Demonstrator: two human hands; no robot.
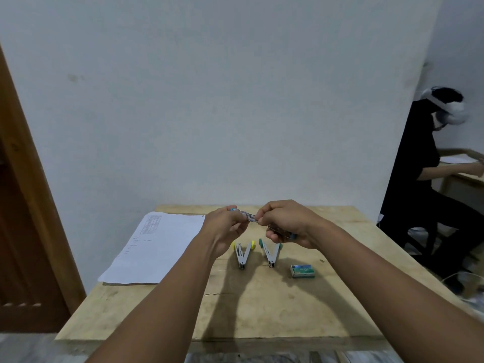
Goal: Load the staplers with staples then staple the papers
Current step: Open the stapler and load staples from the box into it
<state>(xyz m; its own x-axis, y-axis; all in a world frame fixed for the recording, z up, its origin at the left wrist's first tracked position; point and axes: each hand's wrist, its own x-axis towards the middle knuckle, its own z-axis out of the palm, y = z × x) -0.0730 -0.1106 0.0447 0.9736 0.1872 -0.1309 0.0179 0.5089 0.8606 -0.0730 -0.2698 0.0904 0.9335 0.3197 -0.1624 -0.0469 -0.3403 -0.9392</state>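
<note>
Both hands are raised above the wooden table [262, 305] and hold one small blue-tipped stapler [248, 216] that is swung open. My left hand [225, 226] grips its upper arm near the blue end. My right hand [285, 224] pinches the metal at the middle and cups the lower arm against the palm. Below them two more staplers lie open in a V shape: one with yellow tips [243, 254] and one with teal tips [271, 252]. A small green staple box [302, 270] lies to their right. A stack of white papers [154, 247] rests on the table's left side.
A white wall stands just behind the table. A brown wooden door [23, 205] is at the left. Another person [429, 179] in black sits at a separate desk on the far right.
</note>
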